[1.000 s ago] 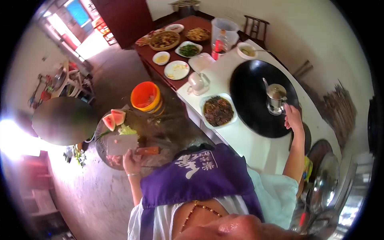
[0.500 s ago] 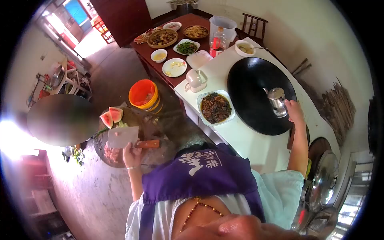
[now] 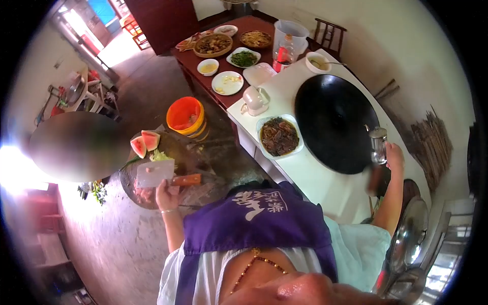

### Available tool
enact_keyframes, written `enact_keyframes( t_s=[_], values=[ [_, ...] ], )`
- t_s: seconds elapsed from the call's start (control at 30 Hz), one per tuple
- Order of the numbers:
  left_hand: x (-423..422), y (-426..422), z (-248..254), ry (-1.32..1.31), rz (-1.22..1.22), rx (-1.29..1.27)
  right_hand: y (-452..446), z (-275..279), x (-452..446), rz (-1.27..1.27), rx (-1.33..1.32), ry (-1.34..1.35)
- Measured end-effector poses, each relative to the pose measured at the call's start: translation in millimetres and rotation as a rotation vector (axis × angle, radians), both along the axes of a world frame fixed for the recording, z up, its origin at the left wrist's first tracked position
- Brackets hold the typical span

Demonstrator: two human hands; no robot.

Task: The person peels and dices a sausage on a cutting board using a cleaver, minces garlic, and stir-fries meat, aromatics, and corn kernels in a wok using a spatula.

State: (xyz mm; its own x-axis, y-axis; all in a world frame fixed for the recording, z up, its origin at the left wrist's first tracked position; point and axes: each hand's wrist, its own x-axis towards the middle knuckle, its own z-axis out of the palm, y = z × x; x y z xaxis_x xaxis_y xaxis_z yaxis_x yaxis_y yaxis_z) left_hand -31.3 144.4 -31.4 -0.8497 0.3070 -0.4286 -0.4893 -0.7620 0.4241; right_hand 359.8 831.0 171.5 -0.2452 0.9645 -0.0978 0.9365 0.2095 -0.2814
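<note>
My left hand (image 3: 166,195) is closed around a cleaver (image 3: 155,173) near where its wide blade meets the wooden handle (image 3: 186,179). Beneath it lies a round chopping board (image 3: 190,157), bearing two watermelon pieces (image 3: 150,140), pale chopped greens (image 3: 161,155) and pinkish chopped meat (image 3: 145,194), partly hidden by the blade. On the other side, my right hand (image 3: 394,155) grips a small lidded metal oil pot (image 3: 377,145) by its handle, at the right rim of the large black wok (image 3: 333,124). A blurred dark brown object (image 3: 377,180) shows just below the pot.
A dish of dark cooked food (image 3: 279,136), a pinkish mug (image 3: 255,100) and a bowl with a spoon (image 3: 317,63) stand on the white counter (image 3: 317,180). Several dishes cover the red table (image 3: 254,25). An orange bucket (image 3: 185,117) is on the floor.
My right hand has carried the oil pot rightward and down, from over the wok to its rim. The pot now stands more upright. My left hand keeps the cleaver over the board.
</note>
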Motion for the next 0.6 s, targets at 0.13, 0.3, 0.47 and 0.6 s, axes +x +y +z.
enact_keyframes(
  t_s=[0.13, 0.3, 0.47, 0.6],
  values=[
    [-6, 16, 12, 0.049, 0.003, -0.092, -36, 22, 18, 0.053, -0.032, -0.094],
    [-21, 11, -4, 0.123, -0.147, -0.005, -74, 46, -2, 0.091, -0.063, -0.023],
    [-29, 3, -14, 0.080, -0.239, 0.087, -66, 41, -31, 0.110, -0.085, 0.045],
    [-20, 3, -9, 0.070, -0.154, -0.019, -43, 24, -43, 0.066, -0.025, 0.123]
  ],
)
